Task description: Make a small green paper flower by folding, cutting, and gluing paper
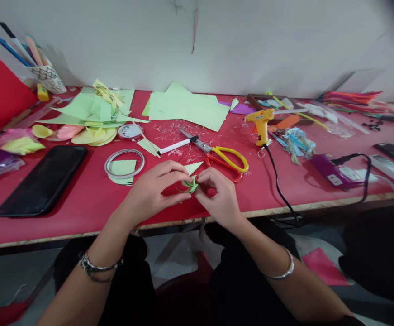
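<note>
Between my two hands, just above the table's front edge, is a small curled piece of green paper (192, 184). My left hand (158, 190) has its thumb and fingers closed on the paper's left side. From the other side, my right hand (219, 194) pinches it between thumb and fingertips. A pale green paper scrap (194, 168) lies just behind the fingertips. Scissors (229, 158) with one yellow and one red handle rest beyond my right hand. Past my left hand lies a white pen (178, 146) with a black tip, touching the scissors' blades.
A tape roll (125, 164) and a black phone (44, 181) lie to the left. Green paper sheets (190, 106) are at the back. On the right stand a yellow glue gun (262, 124) with a black cord and a purple power socket box (329, 171). A patterned pen cup (49, 77) stands back left.
</note>
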`<state>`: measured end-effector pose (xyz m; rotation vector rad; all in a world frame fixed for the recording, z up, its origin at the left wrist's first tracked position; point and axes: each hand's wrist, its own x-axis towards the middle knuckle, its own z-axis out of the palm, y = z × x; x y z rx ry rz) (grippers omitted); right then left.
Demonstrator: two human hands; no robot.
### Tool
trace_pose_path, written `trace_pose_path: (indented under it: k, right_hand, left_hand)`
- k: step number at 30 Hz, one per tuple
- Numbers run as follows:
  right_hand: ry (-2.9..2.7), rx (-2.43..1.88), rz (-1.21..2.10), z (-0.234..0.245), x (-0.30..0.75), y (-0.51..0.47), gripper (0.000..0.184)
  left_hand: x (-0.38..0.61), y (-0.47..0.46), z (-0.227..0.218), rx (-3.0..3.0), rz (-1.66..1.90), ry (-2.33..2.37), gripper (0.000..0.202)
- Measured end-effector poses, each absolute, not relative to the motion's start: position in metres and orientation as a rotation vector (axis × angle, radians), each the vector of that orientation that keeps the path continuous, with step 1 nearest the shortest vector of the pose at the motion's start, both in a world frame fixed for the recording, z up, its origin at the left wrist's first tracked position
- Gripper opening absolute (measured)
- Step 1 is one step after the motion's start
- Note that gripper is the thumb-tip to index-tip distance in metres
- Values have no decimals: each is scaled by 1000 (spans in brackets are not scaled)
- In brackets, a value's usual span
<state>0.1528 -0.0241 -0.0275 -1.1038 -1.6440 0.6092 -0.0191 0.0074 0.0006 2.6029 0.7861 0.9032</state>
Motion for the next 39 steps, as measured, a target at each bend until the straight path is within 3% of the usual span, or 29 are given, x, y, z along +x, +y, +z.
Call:
trace_pose_path:
  k: [19,31,39]
  right_hand:
    - [-1960,-1410,528,-23,156,-24,13]
    - [-1997,-1449,470,-23,156,-25,14]
    - [-1733,-1347,674,-22,158,-24,16]
  left_hand:
    - [-29,11,0,2482,527,882,15]
    - [-23,8,-5,2578,465,927,12]
    - [-18,8,-9,2735,433,982,12]
